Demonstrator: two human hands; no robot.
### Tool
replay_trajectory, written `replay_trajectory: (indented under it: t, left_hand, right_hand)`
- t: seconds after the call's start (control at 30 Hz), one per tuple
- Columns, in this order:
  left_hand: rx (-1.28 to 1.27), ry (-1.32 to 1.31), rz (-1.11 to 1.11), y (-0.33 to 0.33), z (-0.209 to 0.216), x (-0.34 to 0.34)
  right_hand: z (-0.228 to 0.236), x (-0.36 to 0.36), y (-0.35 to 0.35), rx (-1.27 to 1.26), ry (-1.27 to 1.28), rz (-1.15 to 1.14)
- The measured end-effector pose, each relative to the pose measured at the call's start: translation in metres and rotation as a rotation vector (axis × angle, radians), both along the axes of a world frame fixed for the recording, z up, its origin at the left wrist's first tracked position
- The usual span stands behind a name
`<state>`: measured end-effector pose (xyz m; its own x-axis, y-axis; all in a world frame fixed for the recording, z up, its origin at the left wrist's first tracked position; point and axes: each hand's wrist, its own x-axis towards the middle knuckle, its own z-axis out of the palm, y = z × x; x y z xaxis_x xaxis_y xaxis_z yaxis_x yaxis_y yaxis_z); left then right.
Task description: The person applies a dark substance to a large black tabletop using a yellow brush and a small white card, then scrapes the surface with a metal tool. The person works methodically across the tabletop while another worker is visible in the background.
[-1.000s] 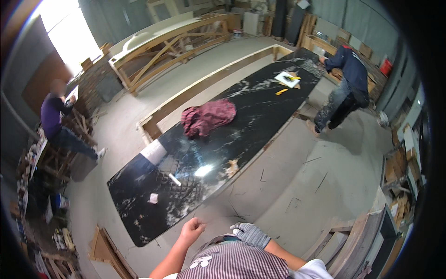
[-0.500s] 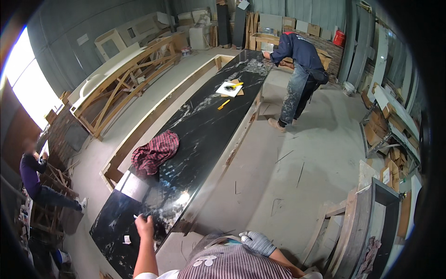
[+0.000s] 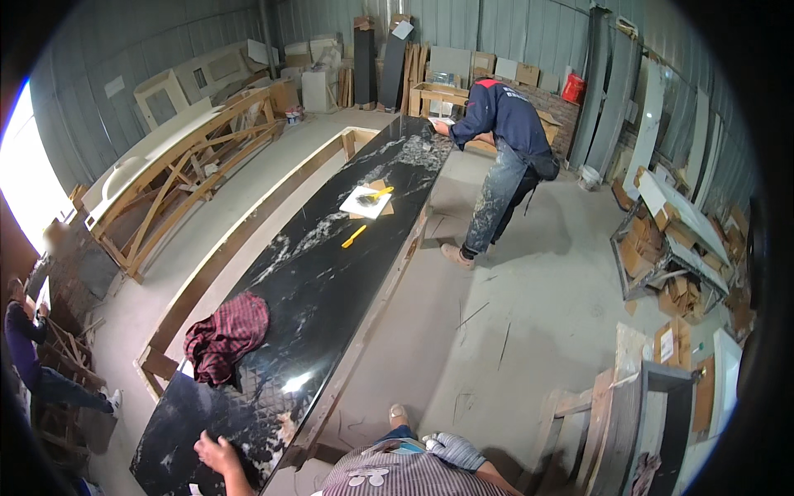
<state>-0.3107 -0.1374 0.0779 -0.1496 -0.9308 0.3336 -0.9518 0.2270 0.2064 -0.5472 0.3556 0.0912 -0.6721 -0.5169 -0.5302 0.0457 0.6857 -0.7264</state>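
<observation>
My bare left hand [image 3: 217,455] is over the near end of a long black slab [image 3: 318,273] with white veining. Its fingers are curled; whatever sits between them is hidden. A grey knit glove covers my right hand [image 3: 455,451], which lies against the front of my striped apron [image 3: 397,473], fingers loosely laid out and holding nothing visible. Beyond my left hand, a crumpled red and black checked cloth [image 3: 227,337] lies across the slab's left edge. Farther along are a yellow-handled scraper [image 3: 354,236], a white board [image 3: 362,203] on cardboard, and another yellow-handled tool [image 3: 379,195] on that board.
A wooden frame [image 3: 198,281] supports the slab. At its far end a co-worker [image 3: 504,157] bends over it from the right. Another person [image 3: 33,339] is at the far left. Timber racks [image 3: 600,422] and cardboard boxes [image 3: 674,343] stand on the right.
My view has shifted, so the slab and cloth appear farther left and lower. My left hand has moved back toward me, and a small white item at its fingertips no longer shows.
</observation>
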Motion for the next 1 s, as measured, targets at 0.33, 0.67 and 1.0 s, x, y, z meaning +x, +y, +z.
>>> replay_trajectory:
  t: [0.33, 0.67, 1.0]
  left_hand:
    - [-0.065, -0.061, 0.062, -0.003, -0.054, -0.014]
    - [0.277, -0.053, 0.683, 0.011, 0.027, -0.058]
    - [0.106, 0.206, 0.341, 0.055, -0.008, -0.079]
  right_hand:
    - [0.038, -0.137, -0.028, 0.102, 0.061, 0.167]
    - [-0.001, -0.212, -0.038, 0.024, 0.103, 0.345]
    - [0.046, -0.27, -0.107, 0.03, 0.028, 0.652]
